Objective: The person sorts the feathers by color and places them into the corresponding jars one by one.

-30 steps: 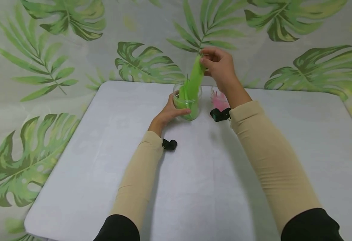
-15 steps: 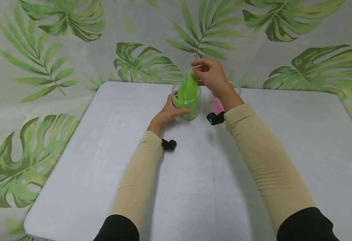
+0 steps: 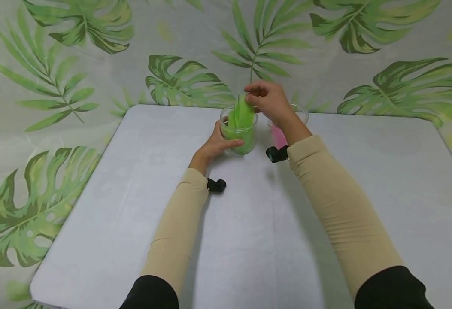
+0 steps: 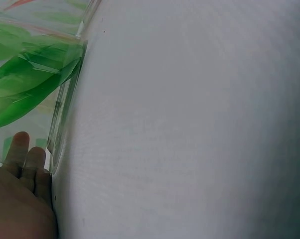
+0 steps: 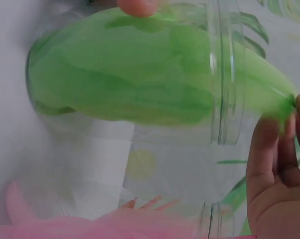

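Green feathers [image 3: 240, 122] stand in a clear jar [image 3: 239, 133] at the far middle of the table [image 3: 133, 206], tips poking above the rim. The right hand [image 3: 268, 99] is over the jar mouth, thumb & fingertips [image 5: 269, 144] pinched together on the tip of one feather, which is mostly inside the jar. The left hand [image 3: 214, 146] grips the jar's left side, fingers curled round the wall, thumb on the near face. Just right of it, partly hidden by the right wrist, a 2nd jar [image 3: 301, 113] w/ pink feathers [image 3: 277, 136]. Leaf-print cloth [image 3: 75, 64] hangs behind & around the table.
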The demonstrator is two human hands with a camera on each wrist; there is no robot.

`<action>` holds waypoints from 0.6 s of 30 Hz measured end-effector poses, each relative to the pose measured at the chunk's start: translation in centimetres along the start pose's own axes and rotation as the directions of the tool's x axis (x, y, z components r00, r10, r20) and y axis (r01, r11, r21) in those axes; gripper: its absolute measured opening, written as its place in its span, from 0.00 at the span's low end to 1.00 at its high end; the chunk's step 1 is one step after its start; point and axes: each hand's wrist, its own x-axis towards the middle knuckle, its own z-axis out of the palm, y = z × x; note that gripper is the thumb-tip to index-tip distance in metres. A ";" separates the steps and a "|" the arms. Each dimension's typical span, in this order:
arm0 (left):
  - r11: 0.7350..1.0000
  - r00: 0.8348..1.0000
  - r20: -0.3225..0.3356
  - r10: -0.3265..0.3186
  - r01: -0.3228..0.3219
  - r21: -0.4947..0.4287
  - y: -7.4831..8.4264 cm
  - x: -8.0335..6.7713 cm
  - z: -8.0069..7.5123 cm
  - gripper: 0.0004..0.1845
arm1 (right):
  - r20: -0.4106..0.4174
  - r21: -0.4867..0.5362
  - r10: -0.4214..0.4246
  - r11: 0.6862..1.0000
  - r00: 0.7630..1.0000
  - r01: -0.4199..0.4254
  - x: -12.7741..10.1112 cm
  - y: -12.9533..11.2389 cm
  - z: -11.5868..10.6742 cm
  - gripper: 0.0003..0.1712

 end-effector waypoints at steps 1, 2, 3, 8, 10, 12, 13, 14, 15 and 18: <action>1.000 1.000 0.000 0.000 0.000 -0.001 0.0 0.0 0.0 0.57 | 0.003 -0.021 0.009 1.000 1.000 -0.009 0.0 0.0 0.0 0.17; 1.000 1.000 0.001 -0.002 0.002 -0.001 0.0 0.0 0.0 0.57 | 0.006 -0.043 0.014 0.999 1.000 -0.014 0.0 0.0 0.0 0.17; 1.000 1.000 0.001 -0.003 0.003 0.000 0.0 0.0 0.0 0.57 | 0.007 -0.067 0.017 0.998 1.000 -0.017 -0.1 0.0 0.0 0.17; 1.000 1.000 0.002 0.003 -0.002 -0.011 0.0 0.0 0.2 0.58 | -0.010 -0.130 -0.006 0.991 1.000 0.005 -0.3 0.1 -0.3 0.18; 1.000 1.000 0.001 0.006 -0.006 -0.015 0.1 0.0 0.2 0.58 | -0.029 -0.108 -0.020 0.994 0.999 0.017 -0.6 0.0 -0.5 0.17; 1.000 1.000 -0.001 0.010 -0.010 -0.014 0.1 0.0 0.2 0.58 | -0.052 -0.072 -0.035 0.997 0.998 0.031 -1.0 -0.2 -0.7 0.16; 1.000 1.000 -0.002 0.011 -0.011 -0.013 0.1 0.0 0.2 0.58 | -0.062 -0.055 -0.048 0.998 0.997 0.044 -1.2 -0.3 -0.8 0.16; 1.000 1.000 -0.004 0.012 -0.012 -0.012 0.1 0.0 0.2 0.57 | -0.069 -0.042 -0.065 0.997 0.996 0.062 -1.5 -0.4 -1.0 0.15; 1.000 1.000 -0.006 0.013 -0.013 -0.012 0.1 -0.1 0.2 0.57 | -0.071 -0.033 -0.086 0.996 0.994 0.083 -1.9 -0.4 -1.2 0.15; 1.000 1.000 -0.014 0.019 -0.019 -0.014 0.1 -0.1 0.3 0.58 | -0.071 -0.039 -0.155 0.987 0.985 0.153 -3.3 -0.4 -2.1 0.14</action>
